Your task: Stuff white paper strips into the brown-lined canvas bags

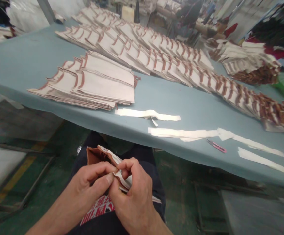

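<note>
Over my lap I hold a folded fabric piece (94, 156), cream on one face with brown edging and a brown inner side. My left hand (90, 182) pinches its brown-trimmed edge between thumb and forefinger. Right beside it, my right hand (134, 189) grips the same edge, fingertips nearly touching those of the left. Part of the piece is hidden behind both hands. In front, on the table, lies a stack of similar cream pieces with brown trim (102, 81).
Long overlapping rows of cream pieces (156, 58) run across the blue-green table (29, 62). Near its front edge lie cream strips (147, 113) and pink-handled thread snips (216, 146). A heap of brown and cream pieces (249, 62) sits at the far right.
</note>
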`<state>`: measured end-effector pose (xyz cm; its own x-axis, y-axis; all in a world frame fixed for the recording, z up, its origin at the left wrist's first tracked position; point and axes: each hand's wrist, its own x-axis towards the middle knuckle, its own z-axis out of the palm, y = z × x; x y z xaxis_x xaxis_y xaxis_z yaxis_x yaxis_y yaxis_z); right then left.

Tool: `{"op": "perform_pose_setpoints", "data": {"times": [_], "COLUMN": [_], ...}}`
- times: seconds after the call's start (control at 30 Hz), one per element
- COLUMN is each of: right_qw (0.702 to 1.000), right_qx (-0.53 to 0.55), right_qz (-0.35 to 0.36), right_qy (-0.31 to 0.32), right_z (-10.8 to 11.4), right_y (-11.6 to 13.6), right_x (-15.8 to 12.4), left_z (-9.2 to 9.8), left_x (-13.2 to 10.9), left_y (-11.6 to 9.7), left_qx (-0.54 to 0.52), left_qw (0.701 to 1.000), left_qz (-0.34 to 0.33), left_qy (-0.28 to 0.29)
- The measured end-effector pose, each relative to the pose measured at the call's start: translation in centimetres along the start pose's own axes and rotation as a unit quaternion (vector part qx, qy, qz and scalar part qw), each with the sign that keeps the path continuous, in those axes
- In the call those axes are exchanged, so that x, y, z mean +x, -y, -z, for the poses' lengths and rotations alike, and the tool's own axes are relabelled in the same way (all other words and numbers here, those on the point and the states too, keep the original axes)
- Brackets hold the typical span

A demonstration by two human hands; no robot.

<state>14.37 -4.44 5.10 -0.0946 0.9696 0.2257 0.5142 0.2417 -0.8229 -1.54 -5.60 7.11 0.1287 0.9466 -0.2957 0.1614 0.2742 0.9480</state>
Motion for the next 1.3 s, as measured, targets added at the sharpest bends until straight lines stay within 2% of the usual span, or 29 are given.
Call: {"op": "perform_pose_setpoints", "data": {"times": [0.13, 0.23, 0.4, 0.5, 0.63, 0.73, 0.83, 0.97, 1.03, 1.13, 1.3], "right_qw": [1.0, 0.999, 0.998, 0.996, 0.99, 0.987, 0.976, 0.945, 0.93, 0.913, 0.893], "right_qx": [0.021, 0.039, 0.055, 0.092, 0.135, 0.149, 0.185, 0.232, 0.22, 0.177, 0.108], "right_qz": [0.008, 0.021, 0.016, 0.009, 0.024, 0.031, 0.077, 0.19, 0.236, 0.269, 0.342], "right_qy": [-0.016, -0.013, 0.035, 0.012, 0.033, 0.051, 0.087, 0.13, 0.177, 0.252, 0.27], "right_z": [-0.8, -0.6, -0.1, -0.4, -0.3, 0.4, 1.1, 1.9, 2.4, 3.0, 3.3], "right_y": [0.6, 1.0, 1.2, 1.1, 1.3, 1.4, 0.8, 0.1, 0.0, 0.3, 0.5], "right_x": [-0.4, -0.9, -1.3, -1.3, -1.3, -0.5, 1.6, 5.3, 6.9, 8.3, 9.3], "left_z": [0.4, 0.8, 1.8, 1.8, 1.5, 1.9, 3.1, 4.2, 4.3, 4.3, 4.5], "left_x": [-0.7, -1.0, -1.0, -0.6, -0.3, -0.5, -0.9, -0.9, -0.8, -0.7, -0.8], "left_y": [0.0, 0.0, 0.2, -0.1, -0.7, -0.4, 0.3, 0.4, 0.2, 0.0, -0.1], "left_qx": [0.027, 0.045, 0.058, 0.052, 0.051, 0.055, 0.068, 0.044, 0.028, 0.015, 0.033], "left_qw": [0.999, 0.997, 0.997, 0.997, 0.991, 0.987, 0.989, 0.992, 0.991, 0.991, 0.99], "left_qz": [-0.006, -0.011, -0.034, -0.057, -0.1, -0.118, -0.109, -0.114, -0.122, -0.13, -0.134], "left_qy": [-0.047, -0.056, -0.028, -0.015, -0.068, -0.095, -0.077, -0.044, -0.037, -0.027, -0.044]}}
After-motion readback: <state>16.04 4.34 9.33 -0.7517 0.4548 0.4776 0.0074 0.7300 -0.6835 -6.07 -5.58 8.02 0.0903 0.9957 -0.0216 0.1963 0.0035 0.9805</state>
